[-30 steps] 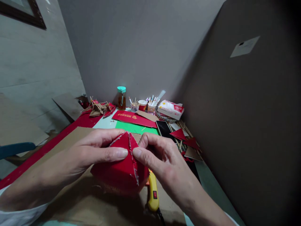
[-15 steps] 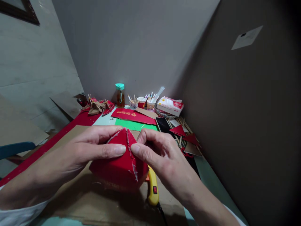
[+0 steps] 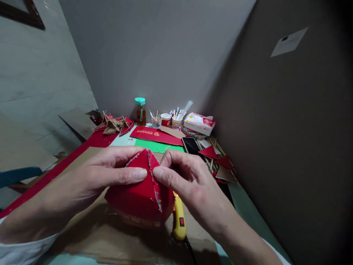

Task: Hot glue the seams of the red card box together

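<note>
A red cardboard piece [image 3: 138, 197] with pointed panels and a rough whitish seam is held up in front of me. My left hand [image 3: 118, 169] grips its left panel, thumb on the face and fingers behind the upper edge. On the other side of the seam, my right hand [image 3: 179, 173] pinches the right panel between thumb and curled fingers. The panels meet near the top point. Just right of the piece lies a yellow tool [image 3: 180, 221] with a red switch and a black cord; its front end is partly hidden.
Brown cardboard [image 3: 102, 243] covers the near table. Behind are a red printed strip [image 3: 157, 136], a bottle [image 3: 141, 112], cups of sticks and pens, a phone [image 3: 191, 145] and a tissue pack [image 3: 200, 123]. Sticks and red triangles lie right, red scraps [image 3: 117, 125] left.
The red piece has tilted slightly, and more of the gold print on its lower edge shows. Both hands keep their hold in nearly the same place.
</note>
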Available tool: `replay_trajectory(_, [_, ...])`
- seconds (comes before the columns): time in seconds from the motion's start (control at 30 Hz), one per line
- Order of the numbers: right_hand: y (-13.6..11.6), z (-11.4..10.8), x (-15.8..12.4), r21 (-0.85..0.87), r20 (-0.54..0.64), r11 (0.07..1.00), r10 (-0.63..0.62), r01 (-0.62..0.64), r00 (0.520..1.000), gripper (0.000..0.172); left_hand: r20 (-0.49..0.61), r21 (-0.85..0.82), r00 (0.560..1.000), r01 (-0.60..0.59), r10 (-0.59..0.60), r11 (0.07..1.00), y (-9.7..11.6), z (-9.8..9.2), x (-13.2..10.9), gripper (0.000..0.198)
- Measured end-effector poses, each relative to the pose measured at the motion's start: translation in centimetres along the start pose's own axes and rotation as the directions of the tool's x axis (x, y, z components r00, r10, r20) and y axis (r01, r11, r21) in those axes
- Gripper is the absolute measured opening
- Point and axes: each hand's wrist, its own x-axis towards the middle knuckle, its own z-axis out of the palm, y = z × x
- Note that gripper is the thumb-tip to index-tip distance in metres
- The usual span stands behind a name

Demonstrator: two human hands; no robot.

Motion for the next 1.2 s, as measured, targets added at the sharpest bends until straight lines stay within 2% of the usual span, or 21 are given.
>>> replay_trajectory(0.1, [0.1,-0.1,0.1,0.096,0.018,0.995,0.017,-0.019,1.000,0.036,0.066,-0.113,0.998,0.029,-0.021,0.993,0.4,0.1,0.9,0.042])
replay_trajectory(0.17, [0.3,-0.2,0.3,0.172,0.023,0.985,0.019,-0.023,1.000,0.039,0.064,-0.148,0.998,0.020,-0.010,0.989,0.5,0.0,1.8,0.041])
replay_trajectory(0.23, [0.8,-0.1,0.6,0.241,-0.005,0.970,0.011,-0.010,1.000,0.039,-0.001,-0.176,1.000,-0.014,0.014,0.984,0.3,-0.2,2.7,0.053])
replay_trajectory(0.3, [1.4,-0.1,1.0,0.291,-0.077,0.956,-0.018,0.040,0.997,0.037,-0.077,-0.189,0.997,-0.031,0.017,0.982,0.0,-0.4,3.3,0.068])
replay_trajectory(0.33, [1.6,0.0,1.2,0.308,-0.121,0.949,-0.037,0.073,0.992,0.036,-0.078,-0.186,0.997,-0.033,0.018,0.982,-0.2,-0.4,3.6,0.075])
replay_trajectory(0.43, [2.2,-0.1,1.8,0.310,-0.228,0.940,-0.076,0.146,0.971,0.035,0.017,-0.172,0.998,-0.053,0.057,0.984,-0.6,-0.2,4.1,0.082])
replay_trajectory(0.5, [2.3,-0.1,2.0,0.289,-0.248,0.945,-0.082,0.155,0.965,0.035,0.081,-0.127,0.993,-0.076,0.086,0.989,-0.6,0.0,4.2,0.082])
replay_trajectory(0.6, [2.4,-0.1,2.0,0.276,-0.208,0.953,-0.070,0.127,0.976,0.036,0.096,-0.035,0.993,-0.070,0.074,0.997,-0.2,0.2,4.0,0.076])
replay_trajectory(0.73, [2.7,0.0,1.8,0.294,-0.126,0.954,-0.029,0.065,0.992,0.039,0.089,-0.011,0.994,-0.058,0.058,0.998,0.4,0.0,3.1,0.065])
replay_trajectory(0.9, [2.6,-0.3,2.0,0.167,-0.127,0.972,-0.143,0.163,0.982,0.032,0.039,0.013,0.994,-0.104,0.103,0.995,0.0,-0.4,1.3,0.060])
replay_trajectory(1.07, [2.6,0.0,1.5,0.143,0.004,0.985,-0.101,0.100,0.995,0.032,0.065,-0.035,0.992,-0.107,0.109,0.994,-0.8,-0.9,0.3,0.062])
replay_trajectory(1.13, [2.9,0.1,0.7,0.157,0.016,0.986,-0.057,0.054,0.998,0.029,0.110,-0.072,0.989,-0.089,0.096,0.993,-0.9,-0.9,0.1,0.061])
replay_trajectory(1.2, [3.5,-0.2,-0.4,0.135,-0.015,0.991,-0.012,0.014,1.000,0.031,0.130,-0.142,0.987,-0.071,0.090,0.987,-0.9,-1.0,-0.1,0.052])
